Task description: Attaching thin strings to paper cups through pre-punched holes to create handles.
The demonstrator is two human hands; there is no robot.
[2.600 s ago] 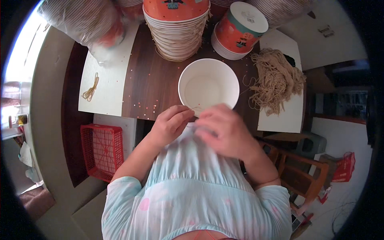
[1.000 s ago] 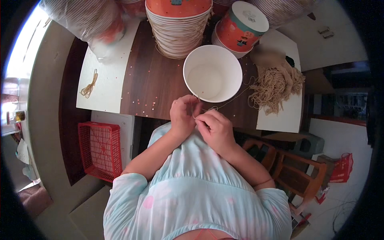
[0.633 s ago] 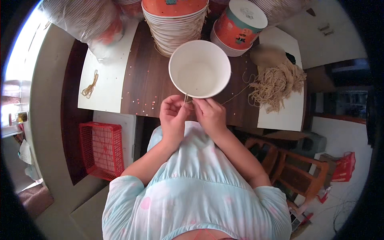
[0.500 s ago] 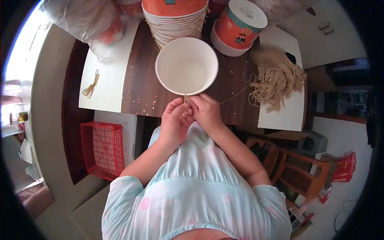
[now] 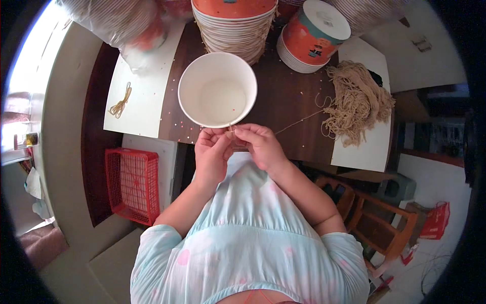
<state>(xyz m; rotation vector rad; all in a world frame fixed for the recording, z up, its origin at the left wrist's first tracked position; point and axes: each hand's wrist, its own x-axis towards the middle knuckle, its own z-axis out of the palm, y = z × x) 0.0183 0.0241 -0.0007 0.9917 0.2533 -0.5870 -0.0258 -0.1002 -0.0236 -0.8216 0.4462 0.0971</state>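
Note:
A white paper tub (image 5: 218,91) stands on the brown table, its mouth facing me. At its near rim my left hand (image 5: 213,152) and my right hand (image 5: 260,144) meet with fingertips pinched together. Between them is a thin tan string (image 5: 231,127), which touches the rim at the near side. A strand of string also runs from beside my right hand toward a tangled heap of tan string (image 5: 357,104) on the right. How the string is looped between the fingertips is mostly hidden.
Behind the tub stands a tall stack of orange-and-white tubs (image 5: 234,30); another orange stack (image 5: 314,38) sits upside down to its right. A plastic-wrapped stack (image 5: 119,23) is at far left. A small string bundle (image 5: 120,101) lies on the white panel. A red basket (image 5: 132,185) stands below.
The tub has shifted left relative to the stacks, and both hands have moved slightly left with it. The pinching fingers are a little farther apart.

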